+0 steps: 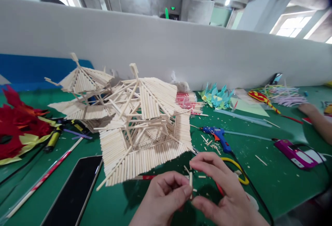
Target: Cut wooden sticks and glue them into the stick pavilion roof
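My left hand (168,193) is closed, pinching a short wooden stick (191,181) upright between thumb and fingertips. My right hand (224,188) is just to its right, with thumb and fingers apart near the stick's two ends. Beyond both hands stands a pavilion model (145,125) built from thin wooden sticks, its upper roof partly covered and some frame bars showing. A yellow looped handle (242,175) shows beside my right hand, which hides part of that tool. Small stick offcuts (211,144) lie scattered on the green table (259,188).
A blue glue gun (218,136) lies right of the model. A second stick pavilion (85,94) stands behind left. A phone (75,191) lies front left, near red paper flowers (20,125). A purple power box (295,153) and another person's arm (316,120) are at right.
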### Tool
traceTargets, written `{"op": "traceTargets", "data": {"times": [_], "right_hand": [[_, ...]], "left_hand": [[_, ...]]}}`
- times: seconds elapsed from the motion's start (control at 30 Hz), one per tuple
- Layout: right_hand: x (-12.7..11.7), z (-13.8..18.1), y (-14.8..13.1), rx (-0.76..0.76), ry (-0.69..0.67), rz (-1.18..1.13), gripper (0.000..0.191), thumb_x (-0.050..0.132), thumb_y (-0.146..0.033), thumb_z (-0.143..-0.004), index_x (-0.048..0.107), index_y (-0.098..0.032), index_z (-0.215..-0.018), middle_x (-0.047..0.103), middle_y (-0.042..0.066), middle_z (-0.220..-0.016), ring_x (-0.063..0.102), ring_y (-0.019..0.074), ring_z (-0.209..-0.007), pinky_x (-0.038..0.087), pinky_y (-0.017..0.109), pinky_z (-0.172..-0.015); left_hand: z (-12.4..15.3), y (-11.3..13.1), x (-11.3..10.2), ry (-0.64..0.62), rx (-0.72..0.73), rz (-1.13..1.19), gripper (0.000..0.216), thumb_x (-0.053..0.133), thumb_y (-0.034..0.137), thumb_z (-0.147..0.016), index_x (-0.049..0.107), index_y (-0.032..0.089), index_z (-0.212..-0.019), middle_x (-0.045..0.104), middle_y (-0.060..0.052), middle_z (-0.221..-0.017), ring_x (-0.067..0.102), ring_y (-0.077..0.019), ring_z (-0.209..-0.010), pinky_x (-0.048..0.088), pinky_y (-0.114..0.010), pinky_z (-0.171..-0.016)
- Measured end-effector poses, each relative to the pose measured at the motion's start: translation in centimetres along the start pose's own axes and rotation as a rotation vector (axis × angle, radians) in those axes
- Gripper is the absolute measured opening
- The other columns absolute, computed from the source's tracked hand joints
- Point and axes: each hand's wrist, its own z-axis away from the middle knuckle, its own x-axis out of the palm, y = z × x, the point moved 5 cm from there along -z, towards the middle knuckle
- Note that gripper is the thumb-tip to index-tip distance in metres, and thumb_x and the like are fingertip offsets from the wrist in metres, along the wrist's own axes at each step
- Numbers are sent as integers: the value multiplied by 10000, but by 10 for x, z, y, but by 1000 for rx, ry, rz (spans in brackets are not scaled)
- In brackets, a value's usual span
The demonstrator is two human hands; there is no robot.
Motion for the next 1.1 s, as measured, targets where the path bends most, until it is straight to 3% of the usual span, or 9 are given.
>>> {"op": "traceTargets", "data": {"times": [0.17, 0.43, 0.57, 0.77, 1.1], "right_hand": [[2, -19, -6, -76, -3, 3, 378, 625, -273, -730, 521, -229, -1091, 487, 75, -1054, 536, 196, -933, 494, 300, -767], [-1, -37, -12, -149, -23, 38, 431, 621, -220, -721, 496, -210, -1133, 481, 74, -1057, 525, 193, -924, 499, 297, -743], [-1, -53, -15, -259, -9, 103, 515, 648, -250, -714, 442, -220, -1186, 463, 74, -1078, 515, 202, -938, 500, 317, -751], [-1, -83, -21, -379, -5, 111, 483, 633, -231, -734, 447, -225, -1180, 454, 72, -1071, 509, 192, -937, 508, 321, -746], [1, -108, -20, -372, -1, 109, 427, 595, -185, -748, 495, -200, -1163, 442, 86, -1120, 484, 202, -998, 472, 357, -830]], "left_hand": [[0, 13, 0, -3, 28, 122, 218, 780, 310, -530, 637, 148, -557, 516, 30, -520, 421, -74, -496, 313, -206, -520], [-1, 35, 0, 12, 121, 111, 241, 783, 333, -533, 622, 156, -557, 513, 39, -483, 414, -63, -461, 298, -198, -494], [-5, 51, 0, 24, 182, 144, 268, 798, 334, -510, 606, 151, -547, 488, 58, -456, 379, -39, -414, 258, -181, -456], [-9, 78, -2, 0, 279, 212, 229, 794, 289, -539, 613, 149, -552, 501, 53, -459, 390, -33, -412, 252, -164, -447], [-17, 90, -2, -4, 284, 315, 193, 797, 282, -531, 676, 141, -585, 542, 33, -490, 418, -35, -442, 314, -157, -475]]}}
